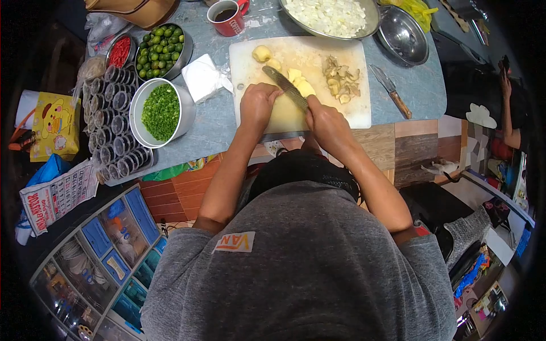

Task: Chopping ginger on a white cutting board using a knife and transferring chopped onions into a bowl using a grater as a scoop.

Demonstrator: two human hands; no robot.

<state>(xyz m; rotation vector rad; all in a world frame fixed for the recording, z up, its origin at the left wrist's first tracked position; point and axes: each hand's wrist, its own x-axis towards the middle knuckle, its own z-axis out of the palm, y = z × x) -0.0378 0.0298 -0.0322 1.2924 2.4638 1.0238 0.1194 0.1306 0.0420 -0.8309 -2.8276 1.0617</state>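
My right hand (pixel 326 119) grips the handle of a broad knife (pixel 286 86), whose blade slants up and left over a white cutting board (pixel 356 115). My left hand (pixel 259 102) is at the blade's lower-left side, with fingers bent and fingertips close to it; whether something small is between them is hidden. Peeled yellow pieces, likely ginger (pixel 303 85), lie along the blade's right side. A peeled round piece (pixel 262 53) sits near the board's upper left, with another partly behind the blade tip. Brown peelings (pixel 341 79) are heaped on the board's right part.
Right of the board lies a wooden-handled knife (pixel 396 99). Beyond stand a bowl of chopped onion (pixel 328 17), an empty steel bowl (pixel 403 36) and a red mug (pixel 228 19). To the left are chopped green onions (pixel 161 113), small limes (pixel 160 51), red chillies (pixel 119 51) and lidded cups (pixel 115 123).
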